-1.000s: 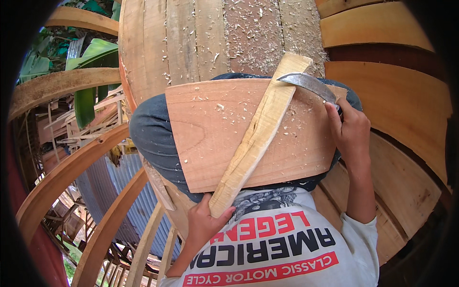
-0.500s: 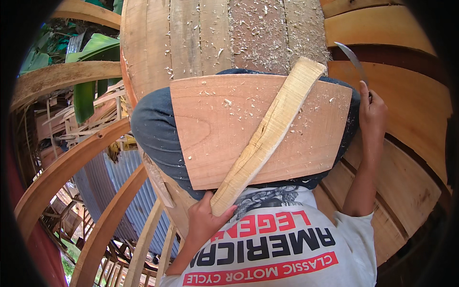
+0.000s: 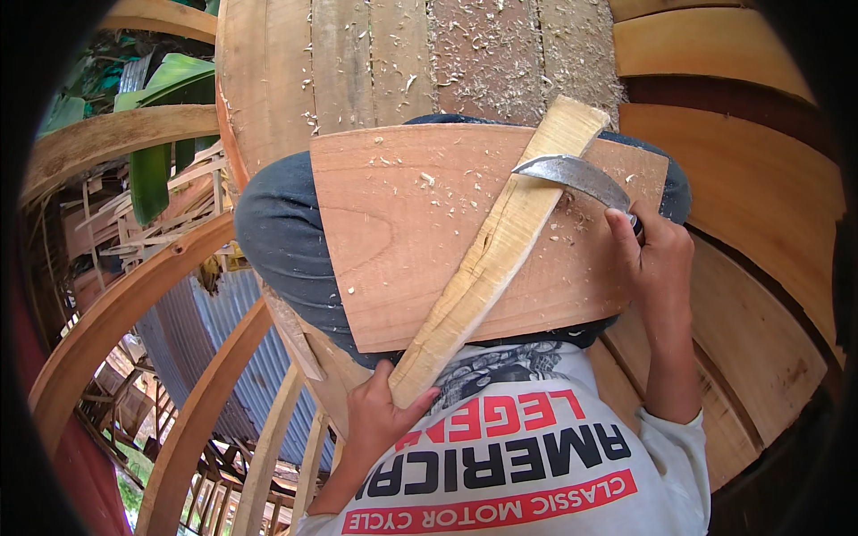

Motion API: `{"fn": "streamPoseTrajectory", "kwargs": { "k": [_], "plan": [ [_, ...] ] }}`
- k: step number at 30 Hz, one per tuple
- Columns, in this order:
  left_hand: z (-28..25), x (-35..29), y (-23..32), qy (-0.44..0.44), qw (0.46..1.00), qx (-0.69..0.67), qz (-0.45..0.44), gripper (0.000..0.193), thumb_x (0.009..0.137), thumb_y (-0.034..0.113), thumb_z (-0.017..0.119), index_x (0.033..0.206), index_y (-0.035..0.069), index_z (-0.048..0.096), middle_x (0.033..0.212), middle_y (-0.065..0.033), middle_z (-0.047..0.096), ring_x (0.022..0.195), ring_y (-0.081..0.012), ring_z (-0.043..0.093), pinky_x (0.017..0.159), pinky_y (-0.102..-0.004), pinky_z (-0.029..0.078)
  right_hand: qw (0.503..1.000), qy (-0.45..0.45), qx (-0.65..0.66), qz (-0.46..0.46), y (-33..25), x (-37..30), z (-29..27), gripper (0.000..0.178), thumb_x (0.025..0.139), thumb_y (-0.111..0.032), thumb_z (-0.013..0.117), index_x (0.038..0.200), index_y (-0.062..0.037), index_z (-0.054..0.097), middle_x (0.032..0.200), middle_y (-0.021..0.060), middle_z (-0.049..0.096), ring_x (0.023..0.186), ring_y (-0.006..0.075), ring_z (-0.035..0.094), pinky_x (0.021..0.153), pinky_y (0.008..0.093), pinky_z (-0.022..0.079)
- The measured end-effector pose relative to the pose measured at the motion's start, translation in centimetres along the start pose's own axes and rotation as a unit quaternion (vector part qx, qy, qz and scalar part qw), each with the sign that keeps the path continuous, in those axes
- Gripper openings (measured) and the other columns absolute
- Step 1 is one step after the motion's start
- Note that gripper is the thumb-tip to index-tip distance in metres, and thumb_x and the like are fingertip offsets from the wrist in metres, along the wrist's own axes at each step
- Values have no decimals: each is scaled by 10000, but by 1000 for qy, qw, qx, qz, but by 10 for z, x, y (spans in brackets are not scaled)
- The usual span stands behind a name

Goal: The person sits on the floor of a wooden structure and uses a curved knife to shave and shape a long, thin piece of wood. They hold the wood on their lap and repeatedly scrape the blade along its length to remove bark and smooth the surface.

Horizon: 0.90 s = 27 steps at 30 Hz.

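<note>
A pale wooden strip (image 3: 496, 246) lies slantwise across a reddish-brown wooden board (image 3: 393, 232) that rests on my lap. My left hand (image 3: 382, 406) is closed around the strip's near end, thumb on one side and fingers on the other. In my right hand (image 3: 657, 255) is a sickle (image 3: 581, 176) with a curved steel blade, its handle mostly hidden by the fingers. The blade reaches leftward over the strip's far part; whether it touches the wood I cannot tell. Small shavings (image 3: 427, 180) lie about on the board.
Plank flooring (image 3: 340, 62) strewn with wood shavings stretches ahead of me. Curved wooden slats (image 3: 724, 161) rise close by my right arm. On the left are curved wooden ribs (image 3: 134, 313) with gaps, a corrugated metal sheet (image 3: 228, 330) and scrap wood beyond them.
My right hand has swung in from the right, bringing the sickle's blade over the far part of the strip. My left hand keeps its grip in nearly the same place.
</note>
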<state>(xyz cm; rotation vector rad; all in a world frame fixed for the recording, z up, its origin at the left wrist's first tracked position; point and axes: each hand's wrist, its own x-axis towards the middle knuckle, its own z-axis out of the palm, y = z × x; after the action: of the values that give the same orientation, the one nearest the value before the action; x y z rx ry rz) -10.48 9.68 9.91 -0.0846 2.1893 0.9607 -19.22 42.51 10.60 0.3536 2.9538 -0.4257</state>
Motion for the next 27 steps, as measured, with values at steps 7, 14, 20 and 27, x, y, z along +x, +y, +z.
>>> {"fn": "streamPoseTrajectory", "kwargs": {
  "k": [7,14,20,27],
  "plan": [
    [-1,0,1,4,1000,9,7,509,723,429,767,801,7,494,622,-200,592,598,-372,636,501,-384,475,999,34,-28,-11,14,13,5,435,827,-441,647,714,-22,631,528,150,537,488,312,561,464,374,425],
    [1,1,4,12,1000,5,13,505,731,431,761,804,5,500,608,-207,579,582,-381,623,489,-389,465,995,49,-92,8,17,29,0,467,822,-480,635,702,-29,628,531,137,542,499,310,552,481,384,429],
    [3,-1,1,13,1000,15,13,513,733,442,755,799,4,496,603,-208,575,573,-384,616,484,-395,458,993,75,-88,2,21,29,8,470,815,-497,634,717,-37,634,543,133,547,519,314,554,489,386,432],
    [3,-12,-10,18,1000,4,22,503,729,420,760,820,-5,506,636,-218,597,598,-378,632,506,-392,477,984,82,-11,159,38,40,-6,487,859,-476,603,723,-9,620,545,156,538,498,316,537,474,386,412]
  ]
}}
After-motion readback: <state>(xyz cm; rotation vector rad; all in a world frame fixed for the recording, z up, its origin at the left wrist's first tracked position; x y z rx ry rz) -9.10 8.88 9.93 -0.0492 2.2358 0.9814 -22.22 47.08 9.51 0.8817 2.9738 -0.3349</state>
